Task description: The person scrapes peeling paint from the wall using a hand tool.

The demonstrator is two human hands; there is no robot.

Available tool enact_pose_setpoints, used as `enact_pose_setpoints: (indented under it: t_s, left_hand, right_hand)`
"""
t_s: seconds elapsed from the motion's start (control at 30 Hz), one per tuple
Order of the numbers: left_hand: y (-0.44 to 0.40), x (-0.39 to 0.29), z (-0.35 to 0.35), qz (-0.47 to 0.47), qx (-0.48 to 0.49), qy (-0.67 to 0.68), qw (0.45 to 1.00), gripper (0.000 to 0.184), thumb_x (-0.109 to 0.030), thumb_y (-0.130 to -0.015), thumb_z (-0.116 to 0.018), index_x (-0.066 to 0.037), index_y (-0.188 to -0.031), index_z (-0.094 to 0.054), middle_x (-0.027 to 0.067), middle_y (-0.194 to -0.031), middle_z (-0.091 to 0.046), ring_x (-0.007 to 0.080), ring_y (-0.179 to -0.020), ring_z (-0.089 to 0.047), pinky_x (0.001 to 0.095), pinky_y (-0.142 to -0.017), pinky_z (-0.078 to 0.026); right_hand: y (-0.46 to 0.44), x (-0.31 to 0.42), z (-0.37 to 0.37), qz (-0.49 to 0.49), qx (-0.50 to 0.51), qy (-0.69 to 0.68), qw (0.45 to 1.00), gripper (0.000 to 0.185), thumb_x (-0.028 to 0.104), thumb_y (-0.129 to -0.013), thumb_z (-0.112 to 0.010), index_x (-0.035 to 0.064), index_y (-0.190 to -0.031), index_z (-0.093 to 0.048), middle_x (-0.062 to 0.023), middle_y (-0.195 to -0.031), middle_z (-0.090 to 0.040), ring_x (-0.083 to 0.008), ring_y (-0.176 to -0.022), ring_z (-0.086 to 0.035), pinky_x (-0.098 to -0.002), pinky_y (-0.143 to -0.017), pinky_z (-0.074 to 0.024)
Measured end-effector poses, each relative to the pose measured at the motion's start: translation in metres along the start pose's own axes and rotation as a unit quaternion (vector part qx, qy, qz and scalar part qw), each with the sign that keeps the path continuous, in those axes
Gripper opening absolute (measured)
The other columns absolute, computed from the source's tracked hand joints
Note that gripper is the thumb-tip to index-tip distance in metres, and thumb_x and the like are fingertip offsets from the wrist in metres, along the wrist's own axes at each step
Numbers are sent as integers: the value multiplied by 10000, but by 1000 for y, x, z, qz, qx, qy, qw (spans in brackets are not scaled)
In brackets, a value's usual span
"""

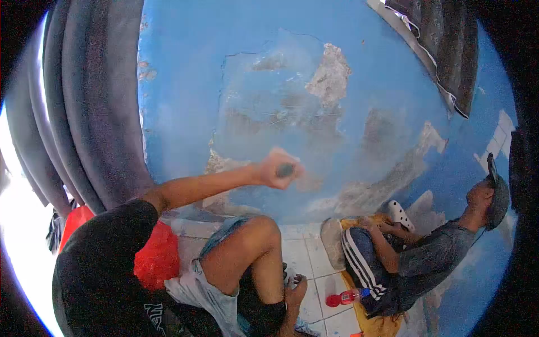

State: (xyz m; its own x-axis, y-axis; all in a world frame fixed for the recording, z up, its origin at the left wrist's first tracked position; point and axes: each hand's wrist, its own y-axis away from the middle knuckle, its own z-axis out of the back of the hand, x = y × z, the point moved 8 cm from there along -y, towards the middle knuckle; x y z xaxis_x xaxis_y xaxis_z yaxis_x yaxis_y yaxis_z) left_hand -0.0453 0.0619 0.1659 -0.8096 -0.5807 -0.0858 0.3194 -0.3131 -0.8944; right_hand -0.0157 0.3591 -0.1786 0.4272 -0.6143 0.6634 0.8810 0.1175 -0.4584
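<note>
My left hand (275, 169) is stretched out to the blue wall (185, 112), blurred by motion. It is closed around a tool with a dark handle (285, 169); the handle's rounded end faces me, and the working end is hidden behind the fist. In front of it the wall has scraped, greyish patches and a rough bare patch (330, 76). Low down beside my raised knee (261, 230), my right hand (296, 291) has its fingers curled near something pale that I cannot make out.
At the right a co-worker (432, 253) in a cap sits against the wall. A bottle with red liquid (342, 297) lies on the white floor tiles (314, 255). A red bag (157, 255) is behind my arm. Dark corrugated sheets (101, 101) stand at the left.
</note>
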Motion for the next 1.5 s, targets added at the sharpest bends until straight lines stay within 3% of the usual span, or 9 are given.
enact_pose_setpoints:
  t_s: [0.17, 0.27, 0.37, 0.53, 0.87, 1.17, 1.27, 1.33, 1.5]
  left_hand:
    - [6, 15, 27, -86, -108, 124, 983, 164, -58, -788, -568, -43, -627, -539, 78, -532, -501, 195, -432, -488, 297, -439, -391]
    - [42, 62, -17, 50, -121, 0, 991, 157, -76, -799, -566, -53, -644, -558, 67, -552, -541, 194, -451, -522, 261, -501, -453]
    - [16, -27, 0, -163, -85, 1, 983, 146, -98, -804, -581, -59, -664, -570, 79, -564, -553, 202, -448, -513, 273, -485, -438]
    - [-6, 2, -15, -26, 70, 2, 997, 174, -100, -807, -580, -64, -636, -579, 95, -527, -518, 206, -420, -486, 300, -429, -388]
    - [-17, 12, 15, -2, 23, 23, 999, 176, -81, -796, -571, -53, -622, -581, 92, -529, -525, 205, -427, -515, 298, -410, -365]
    - [-2, -5, 24, -136, -207, -23, 969, 156, -82, -775, -561, -58, -622, -587, 69, -501, -518, 212, -407, -511, 305, -404, -376]
    - [-11, -6, 5, -71, 28, 40, 996, 194, -90, -793, -558, -64, -601, -570, 81, -496, -500, 223, -396, -489, 312, -396, -364]
    - [-5, -9, 22, -49, -135, 79, 986, 260, -104, -804, -561, -62, -553, -510, 102, -479, -416, 239, -373, -412, 334, -385, -328]
    - [3, 3, -6, -48, 35, 21, 998, 294, -112, -824, -558, -42, -547, -487, 124, -494, -388, 208, -375, -366, 342, -385, -307]
  right_hand:
    - [-5, -7, -5, -71, 19, -28, 997, 304, 148, -813, -609, -37, -1023, -490, -181, -885, -531, -290, -790, -539, -384, -715, -444]
    - [0, -11, -8, -18, 16, 3, 1000, 309, 165, -823, -598, -43, -1020, -485, -176, -872, -527, -290, -784, -540, -388, -707, -446]
    - [-4, -2, -2, -45, 18, -11, 999, 291, 160, -823, -597, -45, -1001, -493, -174, -853, -525, -296, -773, -534, -394, -703, -440]
    - [-4, -1, -1, 1, -13, 14, 1000, 262, 151, -825, -597, -47, -971, -504, -181, -852, -527, -299, -789, -530, -393, -703, -436]
    - [-8, 0, -4, -37, 6, 4, 999, 265, 112, -810, -592, -46, -997, -492, -183, -883, -520, -313, -821, -522, -395, -725, -432]
    - [-7, -13, -8, -46, 13, -2, 999, 253, 148, -843, -564, -39, -998, -496, -167, -857, -513, -287, -759, -520, -392, -704, -424]
    - [-2, -11, -5, -34, -7, -17, 999, 254, 151, -839, -570, -43, -987, -500, -166, -849, -513, -288, -759, -521, -393, -708, -423]
    - [-1, 3, 4, -107, 5, -36, 994, 256, 145, -825, -584, -46, -976, -506, -172, -860, -519, -295, -800, -524, -403, -732, -424]
    - [-7, 1, -6, -50, 15, -3, 999, 254, 141, -819, -589, -44, -972, -505, -176, -877, -526, -305, -812, -525, -394, -732, -428]
